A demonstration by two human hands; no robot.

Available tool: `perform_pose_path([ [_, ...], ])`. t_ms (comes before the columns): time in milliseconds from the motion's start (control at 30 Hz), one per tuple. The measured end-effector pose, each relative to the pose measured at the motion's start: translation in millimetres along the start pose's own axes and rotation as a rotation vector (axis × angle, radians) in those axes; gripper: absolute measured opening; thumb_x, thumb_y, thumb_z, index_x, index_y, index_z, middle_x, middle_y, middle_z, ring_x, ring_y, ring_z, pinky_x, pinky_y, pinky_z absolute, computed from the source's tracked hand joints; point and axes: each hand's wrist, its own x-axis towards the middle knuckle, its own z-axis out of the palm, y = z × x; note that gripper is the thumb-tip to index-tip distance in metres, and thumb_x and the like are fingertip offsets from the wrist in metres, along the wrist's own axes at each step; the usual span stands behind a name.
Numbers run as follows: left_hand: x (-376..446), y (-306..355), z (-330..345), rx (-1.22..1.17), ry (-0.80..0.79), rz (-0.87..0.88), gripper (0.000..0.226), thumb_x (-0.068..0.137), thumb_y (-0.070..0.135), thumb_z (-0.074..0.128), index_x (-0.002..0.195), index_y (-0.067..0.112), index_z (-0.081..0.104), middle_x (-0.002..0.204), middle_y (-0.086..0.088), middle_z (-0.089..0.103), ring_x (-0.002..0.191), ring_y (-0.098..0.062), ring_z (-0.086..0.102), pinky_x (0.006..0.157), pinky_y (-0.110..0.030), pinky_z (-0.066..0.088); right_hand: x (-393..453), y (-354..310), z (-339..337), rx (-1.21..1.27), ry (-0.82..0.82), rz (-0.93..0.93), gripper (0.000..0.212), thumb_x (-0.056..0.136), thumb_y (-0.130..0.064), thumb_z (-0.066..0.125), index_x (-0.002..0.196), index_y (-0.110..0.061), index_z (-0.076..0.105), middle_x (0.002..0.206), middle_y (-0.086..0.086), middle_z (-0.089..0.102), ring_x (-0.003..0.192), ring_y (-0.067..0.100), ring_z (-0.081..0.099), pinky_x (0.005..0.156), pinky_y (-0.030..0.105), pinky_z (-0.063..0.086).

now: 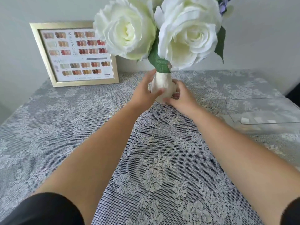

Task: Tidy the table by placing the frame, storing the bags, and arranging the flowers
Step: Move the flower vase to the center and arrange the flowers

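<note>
The lace tablecloth (65,127) covers the whole table; the white artificial roses (162,33) stand near its back middle, so they show well; the gold frame (34,46) leans on the wall at the back left; a clear box (259,111) is at right; the small white vase (160,85) is gripped from both sides by the left hand (144,93) and the right hand (181,98), probably to steady the heavy blooms.
</note>
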Motion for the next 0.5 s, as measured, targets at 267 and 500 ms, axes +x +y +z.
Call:
perform_pose_path([
  [267,27.2,-14.1,-2.4,-0.057,-0.066,-0.049,0.075,0.086,0.031,0.073,0.148,0.033,0.032,0.148,0.009,0.044,0.123,-0.032,0.055,0.094,-0.046,0.052,26.5,6.4,5.2,-0.015,0.039,-0.016,0.081,0.071,-0.029,0.081,0.138,-0.034,0.037,0.116,-0.005,0.064,0.091,0.007,0.065,0.074,0.025,0.052],
  [500,58.2,-18.1,-2.0,-0.011,-0.059,-0.079,0.071,0.089,0.029,0.07,0.148,0.038,0.033,0.144,0.013,0.043,0.108,-0.032,0.06,0.093,-0.047,0.049,64.4,5.9,9.5,-0.032,0.038,-0.015,0.081,0.075,-0.025,0.079,0.141,-0.031,0.034,0.122,-0.002,0.063,0.096,0.013,0.064,0.077,0.031,0.054],
])
